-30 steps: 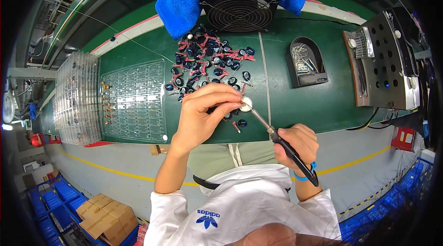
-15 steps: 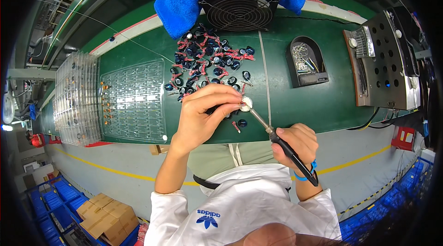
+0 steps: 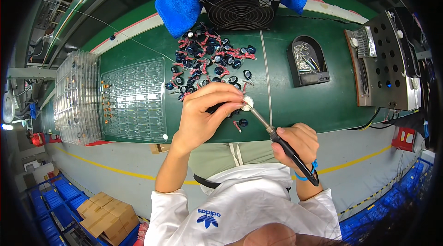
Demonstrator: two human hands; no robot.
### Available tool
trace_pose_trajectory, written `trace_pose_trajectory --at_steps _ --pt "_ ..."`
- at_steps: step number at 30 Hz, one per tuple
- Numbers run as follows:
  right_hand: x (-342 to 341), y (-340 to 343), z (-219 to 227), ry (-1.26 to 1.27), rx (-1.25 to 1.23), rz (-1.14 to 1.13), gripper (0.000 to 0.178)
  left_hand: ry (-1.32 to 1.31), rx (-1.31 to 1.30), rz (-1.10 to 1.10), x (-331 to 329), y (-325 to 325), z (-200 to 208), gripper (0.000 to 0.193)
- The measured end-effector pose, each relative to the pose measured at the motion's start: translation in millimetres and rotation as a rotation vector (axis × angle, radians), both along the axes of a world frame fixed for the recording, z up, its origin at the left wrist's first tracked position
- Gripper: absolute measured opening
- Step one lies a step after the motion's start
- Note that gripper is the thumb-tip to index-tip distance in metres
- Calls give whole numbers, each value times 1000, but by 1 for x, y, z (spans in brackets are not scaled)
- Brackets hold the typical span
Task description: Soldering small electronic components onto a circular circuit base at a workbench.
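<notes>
My right hand grips a soldering iron by its black handle. Its metal tip touches a small round part with a white face. That part is pinched at its left side between thumb and fingertips of my left hand. Under and beyond the left hand lies a loose heap of small round black parts with red wires. One more such black part, with its red wire, lies just below the white-faced one. My left fingers hide some of the heap.
A fan with a wire grille stands at the back under a blue towel. To the right are a black bin of thin metal pieces and a perforated metal box. Clear trays lie and stack at left.
Almost nothing differs. The whole view has shifted very slightly; both hands keep their grip, and the iron's tip stays on the white-faced part.
</notes>
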State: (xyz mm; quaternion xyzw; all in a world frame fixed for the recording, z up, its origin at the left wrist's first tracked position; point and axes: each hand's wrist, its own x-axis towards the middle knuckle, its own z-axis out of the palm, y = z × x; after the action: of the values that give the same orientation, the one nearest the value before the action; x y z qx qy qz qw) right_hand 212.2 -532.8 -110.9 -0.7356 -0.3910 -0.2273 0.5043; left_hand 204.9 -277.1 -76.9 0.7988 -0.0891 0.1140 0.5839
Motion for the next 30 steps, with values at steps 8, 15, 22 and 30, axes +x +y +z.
trace_pose_trajectory --at_steps 8,15,22,30 --pt "1 -6 -5 12 50 -18 34 0 13 -8 4 -5 -2 15" --pt "2 1 3 1 59 -37 32 -92 171 17 -5 5 18 18" --pt "-21 -17 -8 313 188 -270 65 -256 120 -2 -14 6 34 14" --pt "0 -5 -9 354 87 -298 56 -299 421 547 -67 165 121 12"
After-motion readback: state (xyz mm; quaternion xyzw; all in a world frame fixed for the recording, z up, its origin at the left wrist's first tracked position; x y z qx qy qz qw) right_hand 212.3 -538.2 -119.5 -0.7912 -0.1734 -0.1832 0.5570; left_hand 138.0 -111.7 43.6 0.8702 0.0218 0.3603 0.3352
